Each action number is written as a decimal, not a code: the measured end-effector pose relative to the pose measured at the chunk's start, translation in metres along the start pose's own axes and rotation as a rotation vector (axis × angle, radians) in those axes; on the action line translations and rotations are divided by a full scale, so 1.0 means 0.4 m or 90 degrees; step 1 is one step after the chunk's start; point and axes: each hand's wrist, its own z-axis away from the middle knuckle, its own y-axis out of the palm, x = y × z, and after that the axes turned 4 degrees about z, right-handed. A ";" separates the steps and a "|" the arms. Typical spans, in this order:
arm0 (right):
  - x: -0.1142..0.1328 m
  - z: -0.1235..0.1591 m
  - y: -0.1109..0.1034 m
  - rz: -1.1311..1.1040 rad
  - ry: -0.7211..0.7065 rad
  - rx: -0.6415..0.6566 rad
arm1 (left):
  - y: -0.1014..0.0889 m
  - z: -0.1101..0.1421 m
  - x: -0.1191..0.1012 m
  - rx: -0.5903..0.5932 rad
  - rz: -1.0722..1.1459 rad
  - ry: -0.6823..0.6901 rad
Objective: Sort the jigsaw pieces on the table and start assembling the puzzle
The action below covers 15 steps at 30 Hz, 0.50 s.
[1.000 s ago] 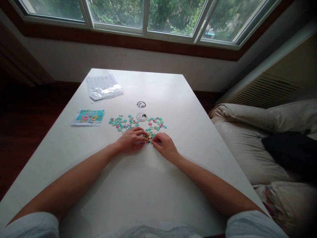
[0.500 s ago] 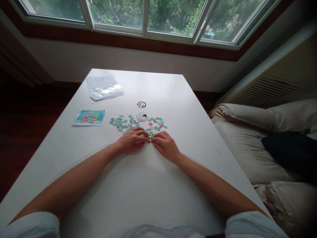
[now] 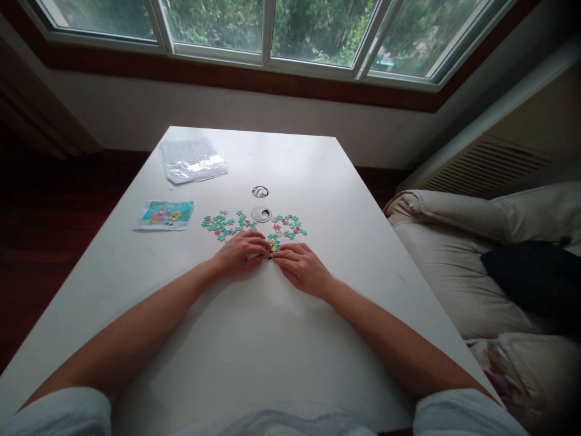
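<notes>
My left hand (image 3: 242, 253) and my right hand (image 3: 302, 266) meet over a small cluster of joined jigsaw puzzle pieces (image 3: 274, 243), coloured yellow, green and red. The left fingers are curled in at the cluster's left edge, with the thumb tucked below. From the right, my other hand lays its fingers close together against the near edge, its thumb mostly hidden. Fingertips cover much of the cluster. Beyond my left hand lie loose green and pink puzzle pieces (image 3: 223, 226). A second group of loose puzzle pieces (image 3: 290, 226) lies just past my right hand.
On the white table (image 3: 218, 363), a cartoon picture sheet (image 3: 167, 215) lies left and a clear plastic bag with papers (image 3: 193, 160) behind it. Two round holes with metal rims (image 3: 261, 214) sit mid-table. A beige sofa (image 3: 436, 266) with dark cloth (image 3: 531, 278) flanks the right.
My right hand has shifted slightly left, and its fingers have straightened over the near edge of the cluster. The left hand stays almost where it was. The loose pieces lie as before.
</notes>
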 end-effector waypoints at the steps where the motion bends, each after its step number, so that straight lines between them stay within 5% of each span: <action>1: 0.001 -0.002 -0.001 -0.001 -0.002 0.004 | 0.000 0.000 -0.001 0.000 0.000 -0.003; 15: 0.005 0.010 0.012 -0.044 -0.043 -0.029 | -0.007 -0.013 -0.022 -0.004 0.028 -0.005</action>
